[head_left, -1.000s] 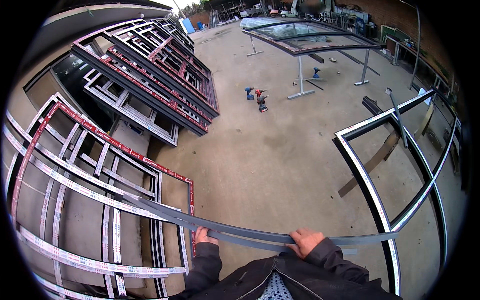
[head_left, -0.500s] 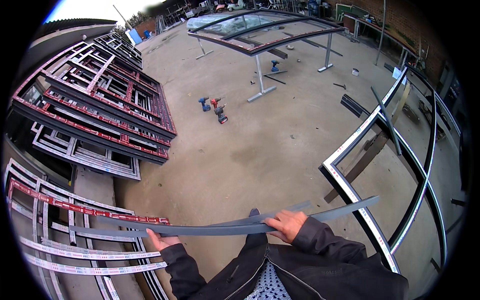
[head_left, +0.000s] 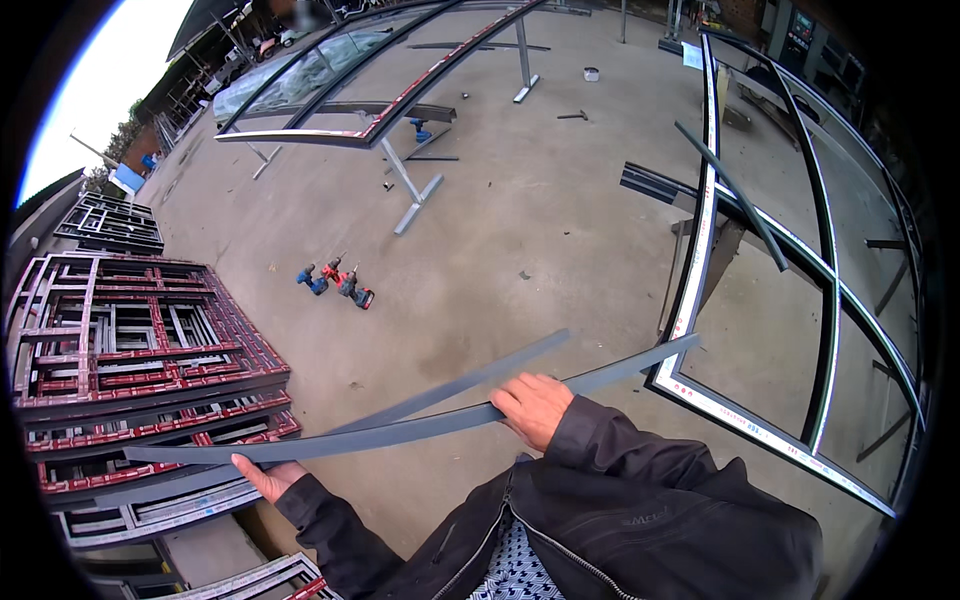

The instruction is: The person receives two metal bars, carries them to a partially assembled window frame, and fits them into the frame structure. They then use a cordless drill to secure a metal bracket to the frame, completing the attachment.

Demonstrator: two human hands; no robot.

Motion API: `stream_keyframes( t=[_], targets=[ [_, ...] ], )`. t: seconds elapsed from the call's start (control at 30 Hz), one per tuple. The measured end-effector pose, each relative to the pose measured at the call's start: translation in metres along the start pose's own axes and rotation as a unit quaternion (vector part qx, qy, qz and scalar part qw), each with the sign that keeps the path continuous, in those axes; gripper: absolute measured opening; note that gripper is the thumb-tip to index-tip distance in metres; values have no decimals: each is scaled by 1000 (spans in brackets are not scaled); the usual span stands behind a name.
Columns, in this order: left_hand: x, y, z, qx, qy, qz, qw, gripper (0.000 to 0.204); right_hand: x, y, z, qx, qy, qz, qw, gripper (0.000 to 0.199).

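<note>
2 hands carry 2 long grey strips over a concrete yard.

The right hand [head_left: 533, 408] grips the grey strips [head_left: 420, 425] near their middle; the left hand [head_left: 268, 478] lies open, palm up, under their left end. A stack of window frames [head_left: 130, 350] sits to the left, 2 drills [head_left: 335, 283] lie ahead, and a big dark frame [head_left: 770, 260] leans at right.
</note>
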State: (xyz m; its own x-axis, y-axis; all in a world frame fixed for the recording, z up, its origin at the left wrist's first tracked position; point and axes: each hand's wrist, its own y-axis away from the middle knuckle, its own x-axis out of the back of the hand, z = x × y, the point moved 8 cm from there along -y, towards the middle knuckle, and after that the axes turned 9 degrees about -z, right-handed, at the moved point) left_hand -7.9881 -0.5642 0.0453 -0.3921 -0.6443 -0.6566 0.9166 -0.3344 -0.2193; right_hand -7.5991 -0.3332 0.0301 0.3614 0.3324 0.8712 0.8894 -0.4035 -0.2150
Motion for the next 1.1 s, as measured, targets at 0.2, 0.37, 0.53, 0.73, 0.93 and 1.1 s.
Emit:
stream_keyframes(
  t=[0.2,0.37,0.53,0.73,0.93,1.1],
  targets=[
    [-87,-91,-64,-69,-143,5,987,65,2,-104,108,-8,-9,44,999,40],
    [-155,-157,-96,-92,-244,-15,965,51,20,-190,172,42,-32,72,996,53],
    [-220,-211,-150,-102,-298,-18,949,42,70,-263,232,53,-35,106,992,52],
    [-245,-283,-241,-114,-464,-108,872,40,94,-323,321,18,-23,50,998,50],
    [-332,-328,-379,-97,-566,-244,781,24,106,-389,425,-34,13,10,999,49],
    [-406,-377,-483,-39,-553,-330,764,65,120,-433,503,-120,21,-68,990,41]
  ],
)
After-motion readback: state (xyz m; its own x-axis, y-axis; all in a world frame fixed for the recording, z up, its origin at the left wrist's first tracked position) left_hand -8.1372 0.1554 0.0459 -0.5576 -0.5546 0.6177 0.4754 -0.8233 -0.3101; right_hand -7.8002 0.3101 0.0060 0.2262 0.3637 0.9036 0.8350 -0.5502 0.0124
